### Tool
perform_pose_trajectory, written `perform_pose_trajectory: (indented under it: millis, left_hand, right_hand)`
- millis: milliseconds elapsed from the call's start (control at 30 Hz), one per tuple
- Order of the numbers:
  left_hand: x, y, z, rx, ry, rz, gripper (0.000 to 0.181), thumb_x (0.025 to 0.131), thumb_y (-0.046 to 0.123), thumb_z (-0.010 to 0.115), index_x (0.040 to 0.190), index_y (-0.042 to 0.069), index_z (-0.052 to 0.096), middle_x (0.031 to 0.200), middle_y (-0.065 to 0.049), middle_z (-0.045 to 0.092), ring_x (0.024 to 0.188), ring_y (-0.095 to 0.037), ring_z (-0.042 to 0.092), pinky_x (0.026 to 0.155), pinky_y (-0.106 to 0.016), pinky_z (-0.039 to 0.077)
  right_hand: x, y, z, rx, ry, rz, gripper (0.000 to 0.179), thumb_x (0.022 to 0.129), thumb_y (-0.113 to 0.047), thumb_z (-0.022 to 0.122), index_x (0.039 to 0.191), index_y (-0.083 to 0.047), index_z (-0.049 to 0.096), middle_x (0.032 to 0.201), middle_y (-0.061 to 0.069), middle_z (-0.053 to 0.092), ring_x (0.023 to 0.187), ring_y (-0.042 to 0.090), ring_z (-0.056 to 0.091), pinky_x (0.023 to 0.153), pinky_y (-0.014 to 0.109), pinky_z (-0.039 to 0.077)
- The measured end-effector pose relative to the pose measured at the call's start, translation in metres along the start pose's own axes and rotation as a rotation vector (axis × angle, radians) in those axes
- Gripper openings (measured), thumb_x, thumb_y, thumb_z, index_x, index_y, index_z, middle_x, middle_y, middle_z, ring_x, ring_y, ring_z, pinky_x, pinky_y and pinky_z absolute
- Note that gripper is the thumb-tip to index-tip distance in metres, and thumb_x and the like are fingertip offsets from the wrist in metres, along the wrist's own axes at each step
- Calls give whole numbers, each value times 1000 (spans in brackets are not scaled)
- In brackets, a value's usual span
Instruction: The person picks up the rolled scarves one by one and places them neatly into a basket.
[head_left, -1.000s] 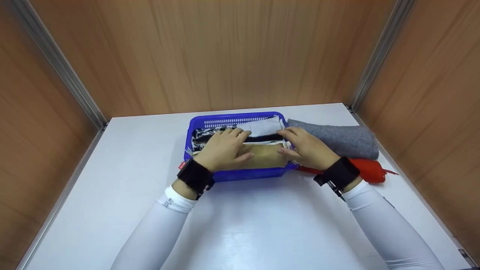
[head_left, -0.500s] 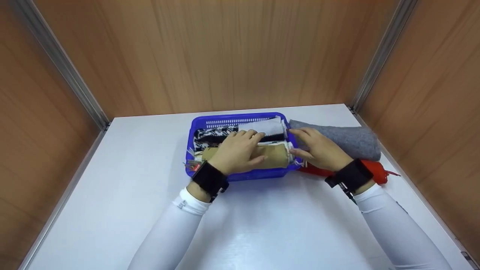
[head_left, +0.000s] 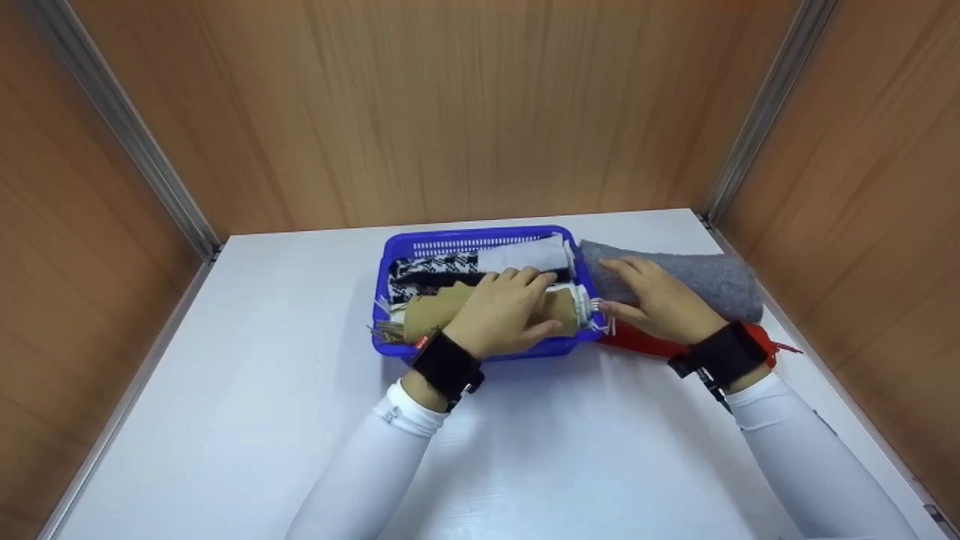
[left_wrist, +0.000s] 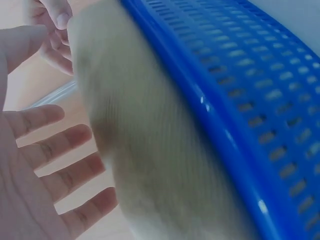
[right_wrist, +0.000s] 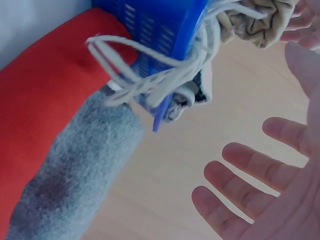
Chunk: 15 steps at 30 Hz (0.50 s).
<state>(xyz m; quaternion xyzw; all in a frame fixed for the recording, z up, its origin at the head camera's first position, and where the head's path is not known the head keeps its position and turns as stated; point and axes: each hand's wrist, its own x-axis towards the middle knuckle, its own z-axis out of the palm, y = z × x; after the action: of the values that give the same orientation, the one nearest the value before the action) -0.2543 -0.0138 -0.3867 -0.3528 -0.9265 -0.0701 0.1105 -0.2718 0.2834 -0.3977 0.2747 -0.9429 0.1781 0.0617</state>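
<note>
A blue plastic basket point(head_left: 469, 234) holds a rolled tan scarf point(head_left: 435, 311) with fringe at its left end. Behind it lies a black-and-white patterned roll point(head_left: 442, 264) with a plain light-grey part at the right. My left hand point(head_left: 504, 315) is over the tan roll, fingers extended; in the left wrist view the fingertips reach the roll's side. My right hand point(head_left: 664, 304), fingers spread and holding nothing, hovers to the right of the basket. It overlaps a grey felt-like roll point(head_left: 705, 281) and a red roll point(head_left: 637, 343). White cords point(right_wrist: 175, 75) hang over the basket's right end.
The basket stands near the back of a white table point(head_left: 285, 390). Wood-grain panels point(head_left: 465, 112) enclose the back and both sides. The grey and red rolls lie right beside the basket, toward the right table edge.
Both hands have shifted to the right. The left hand slid along above the tan roll, uncovering its left end, and the right hand moved off the basket's right end.
</note>
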Motion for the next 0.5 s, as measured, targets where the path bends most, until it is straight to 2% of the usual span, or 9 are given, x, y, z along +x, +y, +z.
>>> perform_pose_trajectory:
  millis: [267, 500]
  left_hand:
    - [7, 13, 6, 7, 14, 14, 76, 102, 62, 66, 158, 13, 54, 150, -10, 65, 139, -32, 62, 116, -53, 51]
    - [16, 28, 13, 58, 16, 46, 76, 101, 61, 65, 159, 13, 54, 149, -8, 65, 137, -31, 63, 115, -49, 53]
  right_hand:
    - [-10, 11, -3, -1, -6, 27, 72, 104, -40, 74, 162, -5, 47, 155, 25, 56, 144, 48, 55, 116, 68, 48]
    - [-18, 23, -2, -15, 5, 13, 71, 104, -40, 75, 160, -5, 49, 152, 25, 58, 142, 48, 56, 115, 68, 48]
